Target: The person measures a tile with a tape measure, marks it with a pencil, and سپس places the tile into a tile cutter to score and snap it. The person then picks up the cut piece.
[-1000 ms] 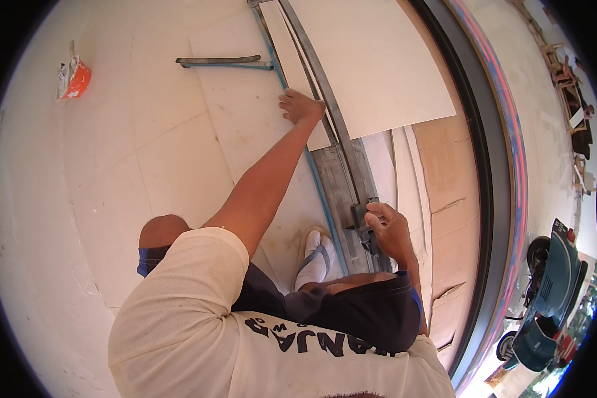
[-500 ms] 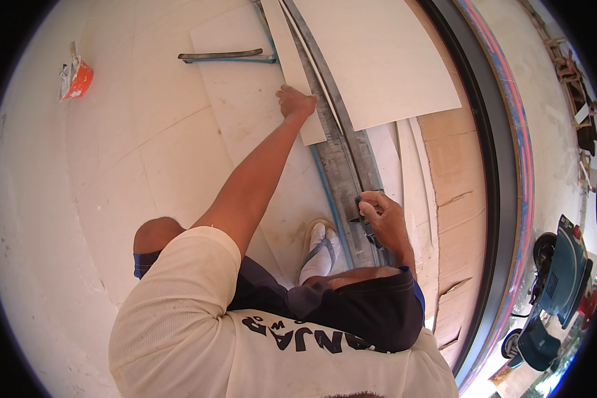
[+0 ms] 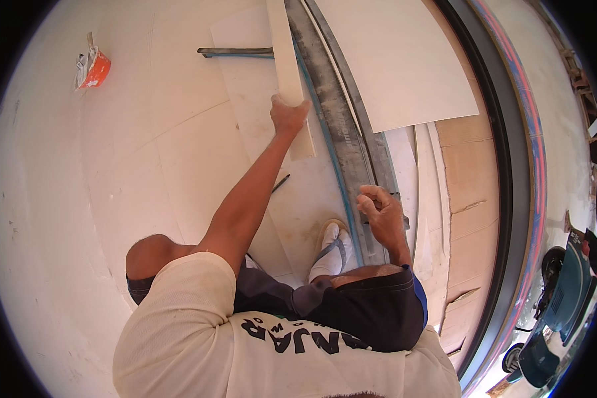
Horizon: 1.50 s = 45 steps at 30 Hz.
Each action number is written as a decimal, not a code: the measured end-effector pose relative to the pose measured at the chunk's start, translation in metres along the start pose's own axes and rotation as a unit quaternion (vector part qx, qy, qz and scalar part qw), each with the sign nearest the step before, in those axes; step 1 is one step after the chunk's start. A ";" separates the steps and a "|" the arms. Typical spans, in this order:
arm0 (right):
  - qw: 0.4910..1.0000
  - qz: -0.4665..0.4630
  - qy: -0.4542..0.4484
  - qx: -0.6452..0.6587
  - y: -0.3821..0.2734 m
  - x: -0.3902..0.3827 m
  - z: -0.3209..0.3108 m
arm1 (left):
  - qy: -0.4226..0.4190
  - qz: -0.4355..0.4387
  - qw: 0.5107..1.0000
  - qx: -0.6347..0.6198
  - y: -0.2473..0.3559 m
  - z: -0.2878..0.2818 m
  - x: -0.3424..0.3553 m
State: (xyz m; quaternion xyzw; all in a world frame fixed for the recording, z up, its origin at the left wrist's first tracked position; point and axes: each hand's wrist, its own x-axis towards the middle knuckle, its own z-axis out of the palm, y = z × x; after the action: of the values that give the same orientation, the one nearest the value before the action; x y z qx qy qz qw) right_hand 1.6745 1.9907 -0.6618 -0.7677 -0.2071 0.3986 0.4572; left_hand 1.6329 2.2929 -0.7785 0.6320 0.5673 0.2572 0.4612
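A long narrow off-white tile strip (image 3: 286, 50) is held by my left hand (image 3: 289, 116), closed round its edges near the lower end. The strip lies just left of the tile cutter's grey bed (image 3: 341, 123), over the pale floor. My right hand (image 3: 383, 211) is curled beside the lower part of the cutter's rail (image 3: 341, 73), with dark fittings of the sliding carriage (image 3: 404, 222) partly behind it. Whether those fingers hold anything is hidden. A large off-white tile (image 3: 411, 66) rests to the right of the rail, partly over the cutter.
A dark pencil-like stick (image 3: 280, 184) lies on the floor near my left forearm. The cutter's side arm (image 3: 235, 52) sticks out left. An orange container (image 3: 95, 69) stands far left. Cardboard (image 3: 471, 219) and a dark frame edge (image 3: 511, 186) run along the right.
My left hand has moved the tile strip leftward off the cutter bed. The pencil-like stick has come into sight. My right hand stays near the carriage, its fingers no longer visibly on the black knob.
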 end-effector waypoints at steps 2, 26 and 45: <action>1.000 -0.015 -0.004 -0.011 0.001 0.003 0.006 | 0.008 -0.006 1.000 0.008 -0.006 -0.018 0.001; 0.996 -0.038 -0.061 -0.055 0.003 0.031 0.053 | 0.208 -0.089 0.974 0.031 -0.076 -0.151 0.022; 0.978 -0.097 -0.090 -0.163 0.031 0.037 0.086 | 0.204 -0.085 0.971 0.088 -0.113 -0.157 0.036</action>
State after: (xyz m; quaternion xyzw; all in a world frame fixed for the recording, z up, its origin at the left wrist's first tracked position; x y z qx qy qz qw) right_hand 1.6258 2.0468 -0.7271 -0.7693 -0.3830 0.3804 0.3416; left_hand 1.4540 2.3654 -0.8149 0.5539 0.7212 0.2895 0.2988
